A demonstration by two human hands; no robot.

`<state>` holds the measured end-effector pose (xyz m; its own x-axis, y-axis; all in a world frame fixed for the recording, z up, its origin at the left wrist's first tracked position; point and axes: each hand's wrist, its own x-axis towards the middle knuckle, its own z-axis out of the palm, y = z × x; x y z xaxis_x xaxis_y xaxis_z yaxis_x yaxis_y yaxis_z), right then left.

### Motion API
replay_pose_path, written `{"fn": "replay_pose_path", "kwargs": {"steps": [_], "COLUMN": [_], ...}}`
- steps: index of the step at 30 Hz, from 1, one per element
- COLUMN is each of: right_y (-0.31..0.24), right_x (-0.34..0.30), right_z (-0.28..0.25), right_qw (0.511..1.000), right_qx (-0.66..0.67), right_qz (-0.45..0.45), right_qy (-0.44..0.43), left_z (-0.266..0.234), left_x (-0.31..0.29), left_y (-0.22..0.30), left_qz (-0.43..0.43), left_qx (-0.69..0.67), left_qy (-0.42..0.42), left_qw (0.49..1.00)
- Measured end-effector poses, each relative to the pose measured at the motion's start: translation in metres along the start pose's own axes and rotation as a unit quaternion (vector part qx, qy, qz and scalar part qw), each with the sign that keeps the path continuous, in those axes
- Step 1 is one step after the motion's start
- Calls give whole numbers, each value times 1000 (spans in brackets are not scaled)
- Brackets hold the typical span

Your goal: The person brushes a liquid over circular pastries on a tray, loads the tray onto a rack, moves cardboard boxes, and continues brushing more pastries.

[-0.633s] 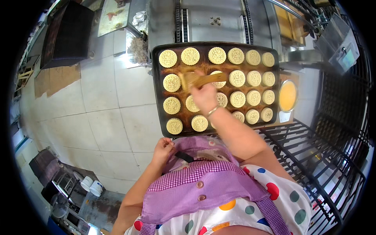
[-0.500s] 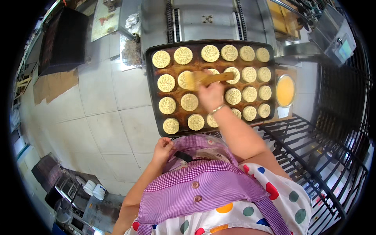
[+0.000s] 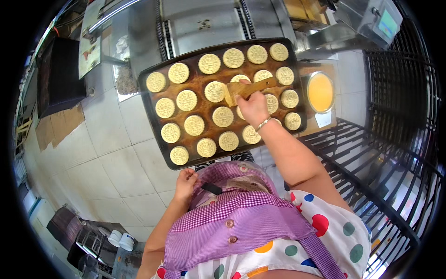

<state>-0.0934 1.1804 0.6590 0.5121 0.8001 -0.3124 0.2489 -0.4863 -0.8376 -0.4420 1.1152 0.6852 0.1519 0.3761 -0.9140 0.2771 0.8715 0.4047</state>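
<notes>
My right hand (image 3: 254, 108) grips the wooden handle of a flat pastry brush (image 3: 261, 85) above a dark baking tray (image 3: 149, 109). The brush's pale bristles lie beside a round, pattern-stamped pastry (image 3: 214, 91) in the second row from the far side; whether they touch it I cannot tell. Several more such pastries stand in rows across the tray, some partly hidden under my right hand and wrist. Near the tray's front edge, by my apron, my left hand (image 3: 186, 180) has its fingers curled in, with nothing visible in them.
An oval container of orange-yellow liquid (image 3: 321, 92) stands right of the tray on a brown board (image 3: 308, 69). Black metal racking (image 3: 353, 149) rises at the right. Metal machinery with chains (image 3: 204, 28) lies beyond the tray. Pale floor tiles (image 3: 111, 139) extend left.
The brush has moved rightward over the tray, from the second pastry of that row to beside the third. The view has turned, so the tray appears tilted and farther left. My left hand stays curled.
</notes>
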Motion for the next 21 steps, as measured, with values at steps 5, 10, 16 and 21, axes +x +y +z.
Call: {"fn": "replay_pose_path", "kwargs": {"steps": [5, 10, 16, 21], "right_y": [53, 48, 53, 143], "right_x": [42, 47, 36, 37], "right_z": [-133, -157, -124, -260], "right_qw": [982, 979, 997, 948], "right_qx": [19, 123, -46, 145], "right_qz": [-22, 30, -12, 94], "right_qy": [187, 162, 60, 267], "left_z": [23, 51, 103, 129], "left_x": [0, -1, 2, 0], "left_y": [-10, -21, -19, -28], "left_qz": [12, -20, 19, 7], "left_qx": [18, 49, 84, 95], "left_qy": [-6, -6, -32, -31], "left_qw": [1000, 999, 996, 995]}}
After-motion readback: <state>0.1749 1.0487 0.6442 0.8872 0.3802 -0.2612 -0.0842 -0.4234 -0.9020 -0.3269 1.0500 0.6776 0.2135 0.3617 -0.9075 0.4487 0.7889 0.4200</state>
